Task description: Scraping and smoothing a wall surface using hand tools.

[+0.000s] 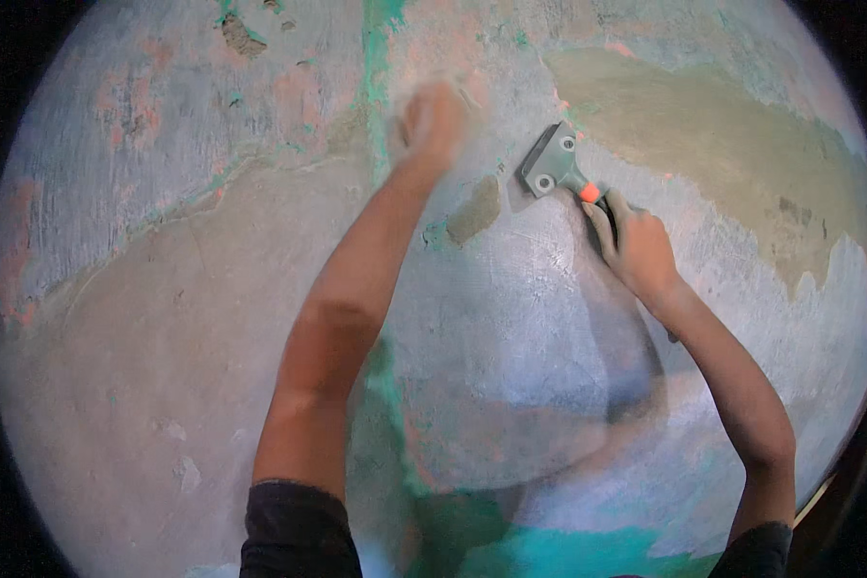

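Observation:
My right hand [643,249] is closed around the dark handle of a wall scraper [556,166], which has a grey-green head, two round screws and an orange collar. The scraper's wide blade end points up and left, close to the wall [511,289]; whether the edge touches it I cannot tell. Higher up and to the left, my left hand [435,118] is at the wall beside a vertical green paint line. Motion smears its fingers, so their pose and anything in them cannot be made out.
Old paint covers the wall in grey-blue, pink and green traces. A large bare plaster patch [713,135] lies at upper right, a smaller one [475,212] between my hands. Broad smooth plaster [183,318] spans the left. Turquoise paint [578,554] shows at the bottom.

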### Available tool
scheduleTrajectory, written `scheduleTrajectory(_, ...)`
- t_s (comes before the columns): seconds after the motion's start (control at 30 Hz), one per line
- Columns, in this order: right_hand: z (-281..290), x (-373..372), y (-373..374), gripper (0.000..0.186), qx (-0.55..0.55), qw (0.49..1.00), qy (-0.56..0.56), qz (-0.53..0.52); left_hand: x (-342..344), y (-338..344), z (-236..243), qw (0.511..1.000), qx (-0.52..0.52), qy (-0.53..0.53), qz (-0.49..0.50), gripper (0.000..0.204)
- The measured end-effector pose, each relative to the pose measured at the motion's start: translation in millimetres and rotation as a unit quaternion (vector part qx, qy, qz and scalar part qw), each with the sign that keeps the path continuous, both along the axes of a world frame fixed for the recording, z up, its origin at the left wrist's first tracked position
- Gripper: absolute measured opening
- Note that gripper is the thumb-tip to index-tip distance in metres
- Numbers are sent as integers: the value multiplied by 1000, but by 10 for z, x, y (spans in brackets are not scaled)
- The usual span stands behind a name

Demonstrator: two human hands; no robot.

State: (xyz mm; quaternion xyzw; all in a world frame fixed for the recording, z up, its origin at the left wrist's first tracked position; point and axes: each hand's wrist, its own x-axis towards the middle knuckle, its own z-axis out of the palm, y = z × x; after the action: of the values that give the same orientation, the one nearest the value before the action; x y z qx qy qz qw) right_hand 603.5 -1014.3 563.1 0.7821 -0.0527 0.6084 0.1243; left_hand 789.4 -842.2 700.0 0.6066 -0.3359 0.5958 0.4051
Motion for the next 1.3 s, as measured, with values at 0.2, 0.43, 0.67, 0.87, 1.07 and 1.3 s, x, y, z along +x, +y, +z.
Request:
scheduleTrajectory(0.2,3,-21,31,35,-6,1000,11,-3,227,-123,216,999,-27,31,30,32)
scheduleTrajectory(0.43,-1,-2,89,33,36,999,37,-4,188,115,342,998,-11,64,-7,44)
scheduleTrajectory(0.67,17,-2,45,35,2,1000,18,0,217,174,388,996,-26,82,-11,37)
scheduleTrajectory(0.87,19,2,92,33,12,1000,5,-2,375,128,668,998,-50,48,-13,35)
scheduleTrajectory(1.07,12,17,41,32,2,1000,0,-4,409,193,849,999,-7,39,0,35)
scheduleTrajectory(1.3,-7,-17,94,36,12,1000,11,4,409,245,965,994,-63,88,18,42)
